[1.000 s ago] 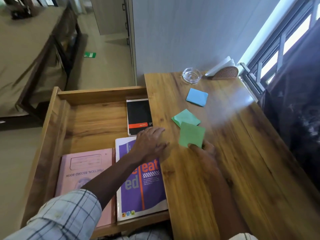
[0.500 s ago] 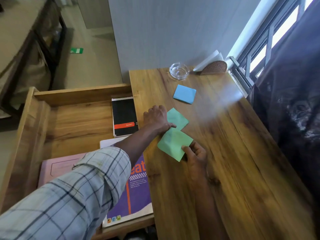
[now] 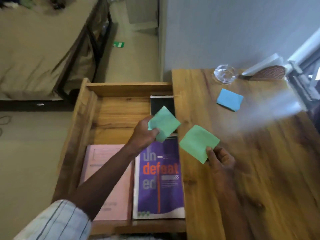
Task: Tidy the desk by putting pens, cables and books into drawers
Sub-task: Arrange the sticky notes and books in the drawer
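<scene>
Drawer (image 3: 128, 89) now sits under left grip (image 3: 143, 134) pinching a green pad (image 3: 164, 122); right grip (image 3: 220, 159) pinches a second pad (image 3: 197, 143).

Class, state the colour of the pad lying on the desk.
Blue; the pad shows best in the head view.

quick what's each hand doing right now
Left hand: grips a green note pad above the open drawer.
Right hand: pinches a second green note pad above the desk.
</scene>
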